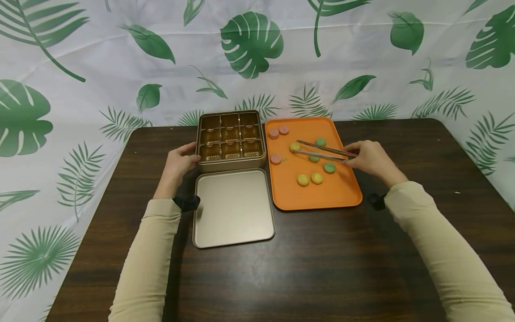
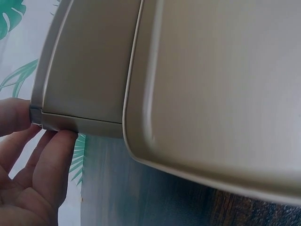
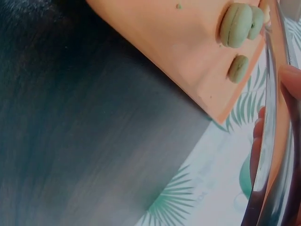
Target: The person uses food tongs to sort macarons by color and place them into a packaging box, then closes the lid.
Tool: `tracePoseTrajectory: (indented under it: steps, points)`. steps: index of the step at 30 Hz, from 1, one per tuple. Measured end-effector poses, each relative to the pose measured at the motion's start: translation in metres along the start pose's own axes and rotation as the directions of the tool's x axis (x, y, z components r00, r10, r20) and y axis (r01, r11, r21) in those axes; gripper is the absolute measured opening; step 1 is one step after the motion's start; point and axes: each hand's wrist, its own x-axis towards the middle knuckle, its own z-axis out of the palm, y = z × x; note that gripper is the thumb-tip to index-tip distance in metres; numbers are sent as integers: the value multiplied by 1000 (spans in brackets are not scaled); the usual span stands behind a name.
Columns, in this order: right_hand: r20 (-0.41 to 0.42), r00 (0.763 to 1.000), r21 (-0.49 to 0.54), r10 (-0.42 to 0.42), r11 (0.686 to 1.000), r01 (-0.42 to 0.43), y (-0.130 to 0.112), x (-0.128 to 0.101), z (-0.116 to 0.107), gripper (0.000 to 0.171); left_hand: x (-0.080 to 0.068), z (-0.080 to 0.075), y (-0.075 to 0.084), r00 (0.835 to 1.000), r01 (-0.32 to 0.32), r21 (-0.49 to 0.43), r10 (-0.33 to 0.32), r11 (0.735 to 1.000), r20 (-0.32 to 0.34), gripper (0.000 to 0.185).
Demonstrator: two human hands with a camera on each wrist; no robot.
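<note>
My right hand (image 1: 371, 162) holds metal tongs (image 1: 323, 156) by their handle end. The tongs reach left over an orange tray (image 1: 289, 197), their two tips spread on either side of a yellow macaron (image 1: 294, 147). Green macarons (image 1: 329, 168) lie under and near the tongs; the right wrist view shows green macarons (image 3: 236, 26) beside the metal. With my left hand (image 1: 177, 166) I grip the near left corner of a gold tin box (image 1: 232, 166); thumb and fingertips press its rim and side in the left wrist view. A clear insert with several square compartments sits inside the box.
A flat gold lid (image 1: 234, 208) lies in front of the box, left of the tray. Pink macarons (image 1: 275, 159) sit along the tray's left side, and two yellow macarons (image 1: 316, 178) nearer its front. A leaf-patterned cloth (image 1: 169, 98) hangs behind the dark wooden table (image 1: 306, 264).
</note>
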Motion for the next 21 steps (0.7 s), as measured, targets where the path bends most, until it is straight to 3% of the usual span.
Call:
tracePoseTrajectory:
  steps: [21]
  points:
    - [-46, 999, 13, -14, 1000, 15, -6, 3, 2, 43, 1, -2, 0, 1000, 8, -6, -8, 1000, 7, 54]
